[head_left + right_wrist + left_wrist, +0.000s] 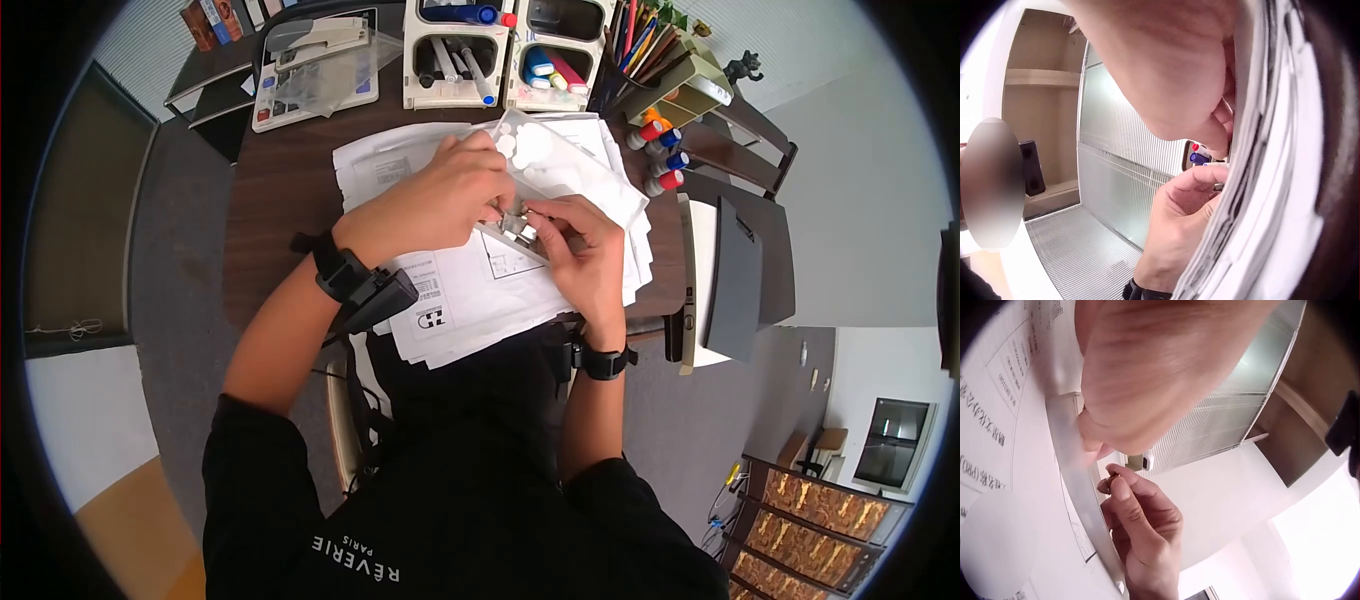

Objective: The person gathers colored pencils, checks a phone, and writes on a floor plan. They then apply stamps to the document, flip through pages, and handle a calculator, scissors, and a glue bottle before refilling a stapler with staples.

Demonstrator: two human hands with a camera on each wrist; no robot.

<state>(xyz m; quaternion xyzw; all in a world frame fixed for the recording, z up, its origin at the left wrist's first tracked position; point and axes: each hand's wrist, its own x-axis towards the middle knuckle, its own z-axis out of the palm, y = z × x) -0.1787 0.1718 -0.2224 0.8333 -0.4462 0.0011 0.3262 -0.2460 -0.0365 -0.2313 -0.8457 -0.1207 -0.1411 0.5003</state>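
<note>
Left hand: ours (462,190) reaches down from 10 o'clock, fingers bent into the box; we cannot tell whether it grips anything.
Right hand: ours (585,250), coming in from 5 o'clock, pinches a small dark metallic piece (1110,480) between thumb and fingertips, just beside the left fingers.
Metal parts: we have small silvery pieces (515,227) lying in the box, beneath and between our fingertips.
Box: shallow, pale plastic, open (590,175), slanting from 11 towards 4 o'clock; white round pieces (507,146) lie at its 12 o'clock end.
Papers: our box rests on a spread stack of white printed sheets (455,305), on a dark brown wooden desk (280,200).
Pens: at 12 o'clock we see a white compartmented organiser (455,98) holding pens and markers.
Bottles: four small ones with red and blue caps (665,160) stand near our papers at 2 o'clock.
</note>
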